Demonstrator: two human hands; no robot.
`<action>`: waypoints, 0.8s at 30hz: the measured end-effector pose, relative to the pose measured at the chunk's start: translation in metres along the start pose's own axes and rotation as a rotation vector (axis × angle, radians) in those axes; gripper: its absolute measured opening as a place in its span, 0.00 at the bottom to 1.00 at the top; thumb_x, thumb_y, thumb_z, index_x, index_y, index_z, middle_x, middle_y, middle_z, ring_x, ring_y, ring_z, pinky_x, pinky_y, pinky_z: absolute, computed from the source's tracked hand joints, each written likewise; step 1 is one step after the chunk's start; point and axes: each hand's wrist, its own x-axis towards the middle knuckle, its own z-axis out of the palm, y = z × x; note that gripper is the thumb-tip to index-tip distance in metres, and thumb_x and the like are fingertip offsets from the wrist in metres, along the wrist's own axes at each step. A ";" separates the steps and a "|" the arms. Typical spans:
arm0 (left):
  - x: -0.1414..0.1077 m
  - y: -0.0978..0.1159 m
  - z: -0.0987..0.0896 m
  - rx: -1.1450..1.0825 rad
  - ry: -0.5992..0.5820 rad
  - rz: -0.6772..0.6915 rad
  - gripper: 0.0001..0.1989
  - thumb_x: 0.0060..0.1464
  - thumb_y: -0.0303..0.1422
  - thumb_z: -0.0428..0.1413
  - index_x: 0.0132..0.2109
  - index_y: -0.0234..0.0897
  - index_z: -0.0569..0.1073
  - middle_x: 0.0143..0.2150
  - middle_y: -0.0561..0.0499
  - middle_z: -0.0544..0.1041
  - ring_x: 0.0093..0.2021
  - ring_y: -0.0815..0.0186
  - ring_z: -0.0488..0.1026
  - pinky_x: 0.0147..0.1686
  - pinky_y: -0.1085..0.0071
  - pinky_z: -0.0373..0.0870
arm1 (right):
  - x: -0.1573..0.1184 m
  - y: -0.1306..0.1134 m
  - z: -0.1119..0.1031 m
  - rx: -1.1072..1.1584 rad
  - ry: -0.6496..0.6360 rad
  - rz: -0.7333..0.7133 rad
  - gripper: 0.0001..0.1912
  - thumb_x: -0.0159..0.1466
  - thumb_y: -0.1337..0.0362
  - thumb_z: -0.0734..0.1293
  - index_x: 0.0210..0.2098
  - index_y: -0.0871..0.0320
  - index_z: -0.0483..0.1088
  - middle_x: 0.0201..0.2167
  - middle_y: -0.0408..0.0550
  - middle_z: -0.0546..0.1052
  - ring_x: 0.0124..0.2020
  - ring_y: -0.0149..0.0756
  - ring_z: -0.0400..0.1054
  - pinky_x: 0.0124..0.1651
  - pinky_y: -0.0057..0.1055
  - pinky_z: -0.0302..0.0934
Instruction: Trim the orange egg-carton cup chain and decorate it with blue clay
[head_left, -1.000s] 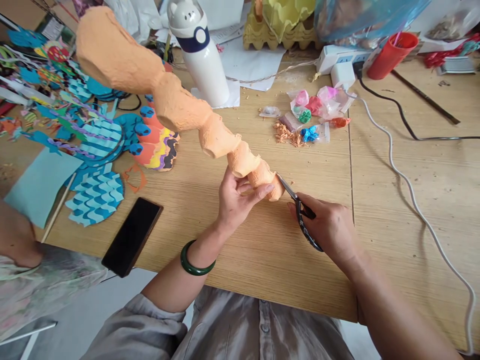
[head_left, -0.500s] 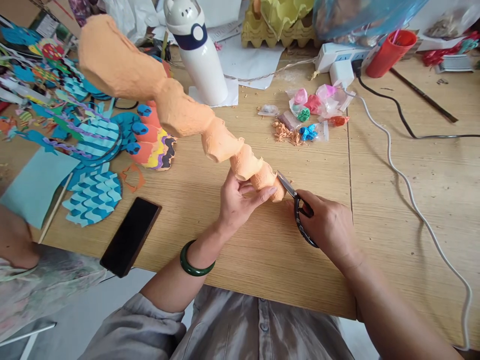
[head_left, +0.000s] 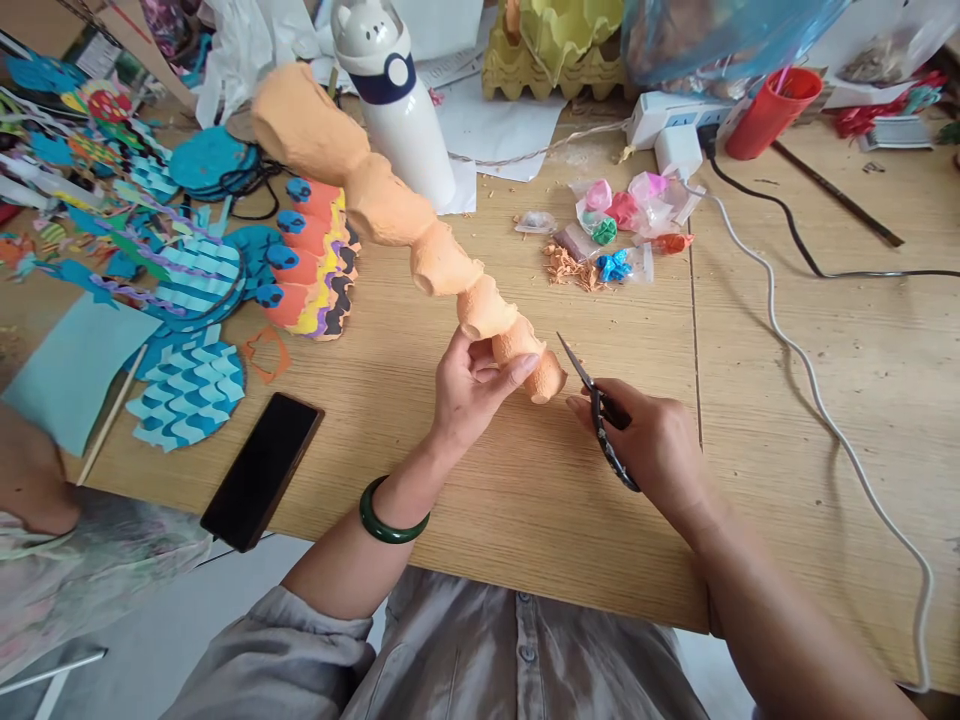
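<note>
My left hand (head_left: 480, 385) pinches the near end of a long, bumpy orange egg-carton strip (head_left: 442, 258), thumb on top and fingers beneath. Its row of cups slants up and away to the left, with the far end raised near a white bottle. In my right hand (head_left: 652, 430) is a pair of black-handled scissors (head_left: 598, 400), fingers closed round the handles. The blades look shut and point away from me. A small gap parts them from the strip's near end.
A phone (head_left: 262, 470) and blue paper pieces (head_left: 187, 390) lie left; a painted carton piece (head_left: 315, 260) is behind them. Farther back stand the white bottle (head_left: 409, 130) and a red cup (head_left: 772, 115). Clay packets (head_left: 622, 215) lie mid-table. A white cable (head_left: 810, 370) runs right. Another person's arm (head_left: 34, 470) shows left.
The scissors have come away from the strip's near end, where their blades touched it. The strip's far end has swung lower and to the right.
</note>
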 end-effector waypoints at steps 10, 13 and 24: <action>0.008 0.004 -0.005 0.018 0.026 -0.120 0.29 0.47 0.52 0.69 0.48 0.38 0.73 0.41 0.47 0.82 0.42 0.59 0.81 0.30 0.70 0.77 | 0.010 0.010 -0.009 -0.280 0.113 0.123 0.14 0.64 0.56 0.68 0.46 0.55 0.77 0.32 0.48 0.80 0.29 0.38 0.71 0.29 0.30 0.46; 0.009 0.002 -0.006 0.032 0.051 -0.093 0.27 0.47 0.51 0.69 0.45 0.37 0.73 0.39 0.48 0.81 0.40 0.62 0.80 0.35 0.70 0.76 | 0.013 0.015 -0.009 -0.290 0.113 0.122 0.14 0.63 0.59 0.68 0.47 0.54 0.77 0.32 0.47 0.81 0.30 0.38 0.71 0.29 0.30 0.46; 0.017 -0.002 -0.011 -0.015 0.091 -0.113 0.29 0.44 0.51 0.70 0.46 0.36 0.74 0.39 0.48 0.83 0.40 0.62 0.80 0.39 0.70 0.75 | 0.008 0.014 -0.032 -0.285 0.124 0.078 0.14 0.63 0.54 0.68 0.45 0.53 0.76 0.30 0.45 0.81 0.28 0.38 0.73 0.29 0.30 0.49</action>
